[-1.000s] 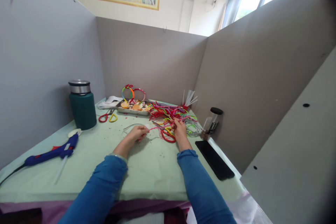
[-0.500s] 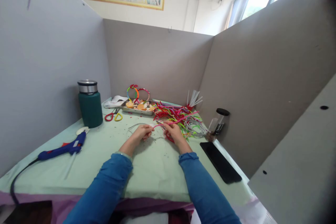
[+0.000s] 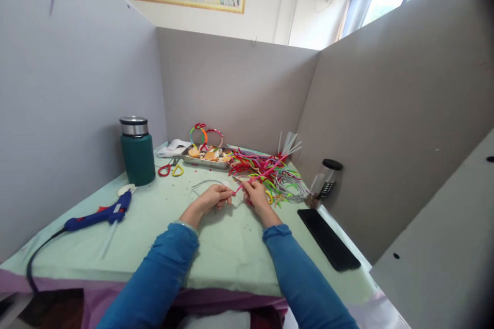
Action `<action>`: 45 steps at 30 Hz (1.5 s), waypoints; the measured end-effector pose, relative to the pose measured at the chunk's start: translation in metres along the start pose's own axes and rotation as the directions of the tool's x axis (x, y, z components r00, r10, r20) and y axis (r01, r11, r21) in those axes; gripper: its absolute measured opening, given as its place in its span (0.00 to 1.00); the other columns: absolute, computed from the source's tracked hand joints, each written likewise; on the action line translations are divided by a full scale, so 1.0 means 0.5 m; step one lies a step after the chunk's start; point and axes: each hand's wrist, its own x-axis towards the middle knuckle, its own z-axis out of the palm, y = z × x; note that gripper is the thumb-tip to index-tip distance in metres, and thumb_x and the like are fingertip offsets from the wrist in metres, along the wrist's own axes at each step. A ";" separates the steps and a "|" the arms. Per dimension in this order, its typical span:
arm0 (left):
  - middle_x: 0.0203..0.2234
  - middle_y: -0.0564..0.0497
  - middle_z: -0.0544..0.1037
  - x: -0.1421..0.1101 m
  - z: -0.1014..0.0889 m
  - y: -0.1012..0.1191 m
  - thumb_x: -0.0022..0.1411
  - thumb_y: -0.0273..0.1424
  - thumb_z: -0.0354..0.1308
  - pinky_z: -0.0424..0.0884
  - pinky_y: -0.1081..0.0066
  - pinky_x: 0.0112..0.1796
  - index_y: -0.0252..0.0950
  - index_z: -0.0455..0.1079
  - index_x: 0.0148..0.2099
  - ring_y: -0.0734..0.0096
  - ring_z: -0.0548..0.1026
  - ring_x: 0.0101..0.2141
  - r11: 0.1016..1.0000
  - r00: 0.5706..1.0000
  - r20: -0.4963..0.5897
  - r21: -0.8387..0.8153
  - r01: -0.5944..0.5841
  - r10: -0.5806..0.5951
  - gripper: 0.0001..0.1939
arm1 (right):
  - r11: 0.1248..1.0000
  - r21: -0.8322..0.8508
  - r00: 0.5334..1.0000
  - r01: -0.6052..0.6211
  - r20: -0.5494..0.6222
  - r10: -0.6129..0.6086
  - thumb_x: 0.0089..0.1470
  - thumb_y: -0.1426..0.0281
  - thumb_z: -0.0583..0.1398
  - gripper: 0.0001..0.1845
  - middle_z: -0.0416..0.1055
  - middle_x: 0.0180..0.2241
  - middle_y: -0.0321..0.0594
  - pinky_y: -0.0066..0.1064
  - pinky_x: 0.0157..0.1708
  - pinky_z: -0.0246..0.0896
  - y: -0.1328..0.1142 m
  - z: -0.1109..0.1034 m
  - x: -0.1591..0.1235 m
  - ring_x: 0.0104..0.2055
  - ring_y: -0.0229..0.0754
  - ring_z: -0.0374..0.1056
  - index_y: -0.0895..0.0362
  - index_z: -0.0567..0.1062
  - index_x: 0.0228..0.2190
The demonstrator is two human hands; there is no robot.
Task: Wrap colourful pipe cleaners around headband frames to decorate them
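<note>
A pink pipe cleaner (image 3: 266,173) runs slantwise between my hands, its long end rising to the right past the pile. My left hand (image 3: 216,198) pinches its lower left end. With fingers closed, my right hand (image 3: 255,195) grips the same pipe cleaner further along. Scissors (image 3: 269,197) are also in my right hand; a yellow handle loop shows beside the fingers, while most of the tool is hidden. Just beyond my left hand, a thin grey headband (image 3: 206,182) lies on the table.
Behind my right hand spreads a pile of coloured pipe cleaners (image 3: 250,162). A metal tray (image 3: 208,163) stands at the back. On the left are a green flask (image 3: 138,159), more scissors (image 3: 171,169) and a glue gun (image 3: 102,216). At right lie a black phone (image 3: 328,239) and a clear jar (image 3: 324,180).
My left hand has shifted slightly right, closer to my right hand. The pink pipe cleaner's free end now points more steeply upward, and the yellow scissor loop has come into view.
</note>
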 end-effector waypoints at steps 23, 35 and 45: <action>0.22 0.48 0.74 0.014 -0.031 -0.011 0.49 0.38 0.59 0.58 0.74 0.25 0.35 0.70 0.26 0.72 0.67 0.23 0.779 0.871 -0.432 0.619 0.099 0.233 0.11 | 0.700 -0.514 0.862 0.496 0.197 -0.466 0.52 0.70 0.57 0.10 0.76 0.37 0.40 0.35 0.40 0.61 -0.002 0.000 -0.022 0.38 0.46 0.70 0.52 0.78 0.35; 0.30 0.41 0.75 0.007 -0.018 -0.028 0.53 0.32 0.56 0.61 0.68 0.36 0.36 0.68 0.27 0.58 0.73 0.36 0.434 0.879 -0.353 0.880 0.195 0.321 0.05 | 0.734 -0.500 0.879 0.460 0.141 -0.455 0.53 0.67 0.55 0.11 0.76 0.36 0.40 0.34 0.39 0.60 -0.006 0.001 -0.024 0.38 0.45 0.70 0.52 0.78 0.34; 0.24 0.51 0.73 0.004 -0.013 0.011 0.62 0.37 0.48 0.62 0.73 0.31 0.38 0.63 0.41 0.69 0.72 0.27 0.710 0.650 -0.546 0.704 0.014 0.529 0.09 | 0.768 -0.438 0.873 0.467 0.093 -0.478 0.49 0.73 0.54 0.10 0.74 0.32 0.39 0.33 0.38 0.59 0.006 -0.003 -0.010 0.36 0.43 0.67 0.54 0.76 0.30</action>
